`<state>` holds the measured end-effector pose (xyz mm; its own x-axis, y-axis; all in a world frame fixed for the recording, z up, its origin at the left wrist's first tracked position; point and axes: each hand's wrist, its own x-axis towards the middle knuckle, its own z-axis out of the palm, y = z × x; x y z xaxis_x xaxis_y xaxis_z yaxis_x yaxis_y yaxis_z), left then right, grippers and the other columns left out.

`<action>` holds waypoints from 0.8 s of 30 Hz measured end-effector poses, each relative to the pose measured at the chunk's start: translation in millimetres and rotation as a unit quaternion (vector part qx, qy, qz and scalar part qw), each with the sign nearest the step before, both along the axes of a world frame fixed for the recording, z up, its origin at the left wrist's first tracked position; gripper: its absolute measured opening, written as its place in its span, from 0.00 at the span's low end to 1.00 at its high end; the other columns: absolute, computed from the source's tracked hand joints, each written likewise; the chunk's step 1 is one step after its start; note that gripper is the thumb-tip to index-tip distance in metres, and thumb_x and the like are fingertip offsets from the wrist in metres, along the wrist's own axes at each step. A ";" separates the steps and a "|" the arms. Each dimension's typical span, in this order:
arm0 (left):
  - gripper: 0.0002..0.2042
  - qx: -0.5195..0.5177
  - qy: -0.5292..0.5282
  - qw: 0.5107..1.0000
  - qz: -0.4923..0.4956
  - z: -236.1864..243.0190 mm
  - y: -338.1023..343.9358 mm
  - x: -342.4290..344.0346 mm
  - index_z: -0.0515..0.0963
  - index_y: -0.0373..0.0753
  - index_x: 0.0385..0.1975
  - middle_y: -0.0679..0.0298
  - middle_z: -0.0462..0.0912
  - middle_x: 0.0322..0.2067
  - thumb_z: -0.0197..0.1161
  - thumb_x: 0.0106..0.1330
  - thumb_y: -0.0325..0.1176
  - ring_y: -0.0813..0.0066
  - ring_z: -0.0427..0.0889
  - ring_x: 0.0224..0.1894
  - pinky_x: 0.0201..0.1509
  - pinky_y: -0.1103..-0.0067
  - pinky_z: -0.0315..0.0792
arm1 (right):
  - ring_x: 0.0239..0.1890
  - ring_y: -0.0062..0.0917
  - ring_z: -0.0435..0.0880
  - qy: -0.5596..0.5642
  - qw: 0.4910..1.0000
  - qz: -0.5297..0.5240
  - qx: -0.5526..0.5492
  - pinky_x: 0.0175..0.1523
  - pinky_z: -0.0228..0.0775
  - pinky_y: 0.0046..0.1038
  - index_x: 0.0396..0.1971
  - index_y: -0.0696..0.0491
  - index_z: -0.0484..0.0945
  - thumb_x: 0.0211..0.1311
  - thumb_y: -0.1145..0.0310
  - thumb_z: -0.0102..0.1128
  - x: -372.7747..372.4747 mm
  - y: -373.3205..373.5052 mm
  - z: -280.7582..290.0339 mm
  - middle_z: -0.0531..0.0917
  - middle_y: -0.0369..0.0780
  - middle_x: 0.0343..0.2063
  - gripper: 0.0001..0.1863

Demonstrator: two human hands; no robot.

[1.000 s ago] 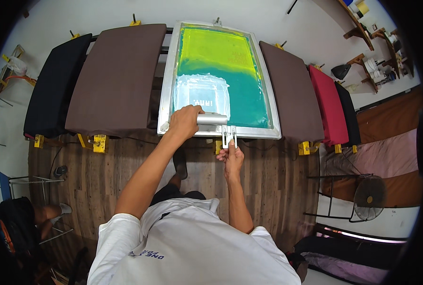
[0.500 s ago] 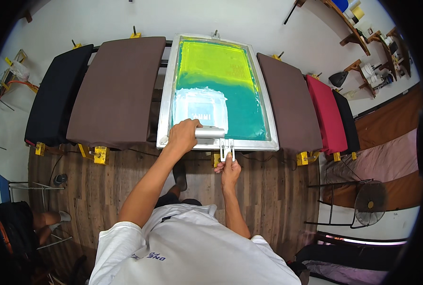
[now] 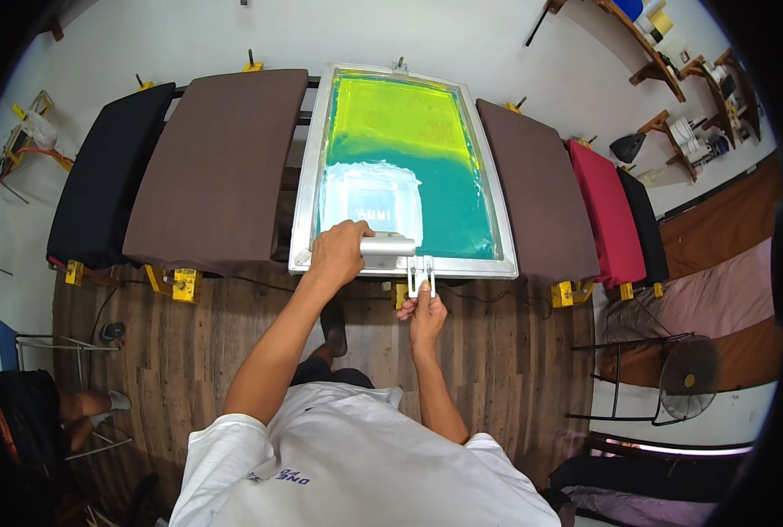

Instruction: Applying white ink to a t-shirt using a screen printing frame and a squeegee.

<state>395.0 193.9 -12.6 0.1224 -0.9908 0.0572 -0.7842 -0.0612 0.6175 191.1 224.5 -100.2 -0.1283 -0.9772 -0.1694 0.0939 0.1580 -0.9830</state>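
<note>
In front of me lies a screen-printing frame (image 3: 505, 246) with a metal rim, its mesh yellow-green at the far end and teal nearer me. White ink (image 3: 400, 189) surrounds a pale stencil patch at the near left of the mesh. My left hand (image 3: 337, 252) is closed around the left part of a grey squeegee (image 3: 388, 244), just inside the near rim. Below that rim, my right hand (image 3: 424, 318) pinches a slotted metal bracket (image 3: 420, 267) between thumb and fingers. The squeegee's lower edge is hidden from me.
Brown fabric-covered boards (image 3: 220, 167) (image 3: 536, 184) flank the frame, with black (image 3: 110, 176) and red (image 3: 604, 211) ones farther out. Yellow clamps (image 3: 187, 285) jut from their near ends. A fan (image 3: 690, 378) stands at right; a seated person's leg (image 3: 84, 406) shows at left.
</note>
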 end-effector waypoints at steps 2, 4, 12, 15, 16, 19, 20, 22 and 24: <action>0.20 0.001 0.002 1.000 0.000 0.6 0.4 -0.1 0.82 0.40 0.42 0.52 0.83 0.38 0.62 0.47 0.15 0.49 0.82 0.43 0.47 0.62 0.75 | 0.14 0.22 0.79 -0.001 1.000 0.000 0.002 0.19 0.69 0.22 0.25 0.58 0.73 0.74 0.51 0.50 -0.6 -0.4 -2.2 0.79 0.40 0.15 0.24; 0.20 0.004 0.004 1.000 0.002 0.9 1.5 -0.8 0.82 0.40 0.42 0.52 0.83 0.38 0.61 0.47 0.15 0.49 0.82 0.43 0.47 0.62 0.75 | 0.14 0.22 0.79 -0.002 1.000 0.001 0.005 0.19 0.69 0.22 0.25 0.58 0.73 0.74 0.51 0.50 -1.2 0.3 -3.0 0.79 0.40 0.15 0.25; 0.19 -0.025 -0.013 1.000 0.003 -5.3 4.3 -1.3 0.82 0.41 0.42 0.53 0.82 0.35 0.66 0.47 0.18 0.50 0.83 0.39 0.46 0.61 0.76 | 0.14 0.23 0.79 -0.008 1.000 -0.002 0.023 0.20 0.70 0.22 0.24 0.58 0.73 0.73 0.48 0.50 0.2 3.1 3.0 0.78 0.40 0.16 0.27; 0.19 -0.025 -0.016 1.000 0.002 -1.6 4.9 -2.1 0.81 0.40 0.41 0.53 0.82 0.36 0.66 0.47 0.18 0.50 0.83 0.38 0.45 0.62 0.77 | 0.15 0.23 0.79 -0.014 1.000 0.003 0.013 0.21 0.70 0.22 0.25 0.59 0.73 0.73 0.49 0.50 -0.1 2.0 2.5 0.78 0.40 0.16 0.26; 0.19 -0.030 -0.016 0.999 0.005 -2.1 5.0 -1.3 0.81 0.40 0.41 0.53 0.82 0.36 0.66 0.46 0.18 0.50 0.83 0.38 0.45 0.62 0.77 | 0.15 0.23 0.79 -0.015 1.000 0.004 0.014 0.21 0.70 0.22 0.25 0.59 0.73 0.73 0.49 0.50 1.1 1.4 1.9 0.78 0.40 0.16 0.26; 0.20 -0.015 0.009 1.000 0.016 -4.2 6.3 -3.7 0.82 0.40 0.41 0.51 0.83 0.38 0.63 0.46 0.15 0.47 0.82 0.42 0.46 0.60 0.74 | 0.15 0.23 0.79 -0.011 1.000 -0.011 0.008 0.21 0.70 0.22 0.26 0.59 0.73 0.73 0.50 0.50 4.8 1.4 1.4 0.78 0.41 0.16 0.26; 0.20 -0.014 0.007 1.000 0.020 -4.7 6.2 -4.4 0.82 0.40 0.41 0.51 0.83 0.38 0.63 0.46 0.15 0.47 0.82 0.42 0.46 0.60 0.74 | 0.15 0.23 0.79 -0.016 1.000 -0.018 0.005 0.21 0.70 0.22 0.26 0.59 0.72 0.74 0.50 0.50 5.0 1.3 1.5 0.78 0.41 0.16 0.25; 0.20 -0.050 -0.012 0.999 0.003 -6.5 5.9 -6.5 0.82 0.40 0.40 0.51 0.83 0.38 0.64 0.45 0.16 0.48 0.82 0.41 0.45 0.61 0.75 | 0.15 0.24 0.79 -0.003 1.000 -0.019 0.000 0.21 0.71 0.23 0.26 0.60 0.73 0.74 0.51 0.50 3.1 -0.1 1.4 0.78 0.41 0.17 0.25; 0.20 -0.041 -0.014 0.999 0.004 -10.5 8.0 -7.3 0.81 0.39 0.41 0.52 0.83 0.38 0.63 0.45 0.15 0.49 0.81 0.42 0.50 0.61 0.73 | 0.15 0.24 0.79 -0.005 1.000 -0.019 0.001 0.21 0.71 0.23 0.27 0.60 0.73 0.74 0.51 0.50 3.2 0.3 1.3 0.78 0.41 0.17 0.25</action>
<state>387.7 201.8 -23.1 0.1278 -0.9817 0.1409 -0.8009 -0.0184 0.5985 194.3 224.8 -98.9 -0.1645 -0.9712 -0.1726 0.1100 0.1558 -0.9816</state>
